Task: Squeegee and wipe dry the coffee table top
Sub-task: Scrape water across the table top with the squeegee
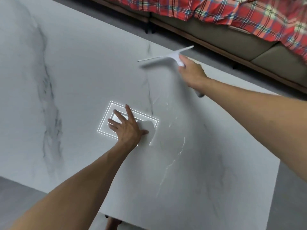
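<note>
Squeegeeing: right hand (191,73) gripping squeegee (167,58) at 1 o'clock; left hand (127,129) resting flat, fingers (128,112) spread, on table (83,72). Next, likely: dragging through streaks (182,144).

White T-shaped squeegee (167,57) at 1 o'clock, motion-blurred. I grip its handle in my right hand (191,72); the blade is tilted, with its shadow on the top just below. Coffee table top (74,72): white marble look, grey veins, glossy. Thin water streaks (172,161) run from centre toward 5 o'clock.
</note>
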Available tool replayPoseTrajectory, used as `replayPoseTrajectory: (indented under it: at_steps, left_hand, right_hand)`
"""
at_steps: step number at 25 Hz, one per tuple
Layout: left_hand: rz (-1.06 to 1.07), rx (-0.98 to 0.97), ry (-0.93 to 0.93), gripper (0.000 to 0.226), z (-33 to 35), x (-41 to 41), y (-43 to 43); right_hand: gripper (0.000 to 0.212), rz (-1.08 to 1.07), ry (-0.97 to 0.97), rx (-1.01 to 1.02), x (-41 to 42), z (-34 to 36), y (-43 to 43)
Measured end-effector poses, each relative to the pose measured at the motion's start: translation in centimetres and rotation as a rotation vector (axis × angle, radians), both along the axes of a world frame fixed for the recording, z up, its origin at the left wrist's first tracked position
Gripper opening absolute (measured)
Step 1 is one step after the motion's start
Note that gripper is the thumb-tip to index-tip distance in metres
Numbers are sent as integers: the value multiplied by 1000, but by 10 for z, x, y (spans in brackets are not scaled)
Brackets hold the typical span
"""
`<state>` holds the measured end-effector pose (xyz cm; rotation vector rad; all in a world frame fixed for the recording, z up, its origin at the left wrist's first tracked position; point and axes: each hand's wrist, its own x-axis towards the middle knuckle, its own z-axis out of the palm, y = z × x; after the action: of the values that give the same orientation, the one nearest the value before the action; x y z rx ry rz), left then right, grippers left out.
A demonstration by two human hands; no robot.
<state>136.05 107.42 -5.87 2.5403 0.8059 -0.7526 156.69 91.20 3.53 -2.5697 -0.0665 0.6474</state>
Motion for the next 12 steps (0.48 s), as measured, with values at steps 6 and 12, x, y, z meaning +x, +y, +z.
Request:
replayPoseTrajectory:
  at_steps: [6,12]
  left_hand:
    - [0,59,84,130,-16,19,-9]
    - [-10,46,160,130,-5,24,-11]
  right_hand:
    - [53,211,-30,-133,22,-36,-4]
    - [54,211,45,-273,-104,-10,-136]
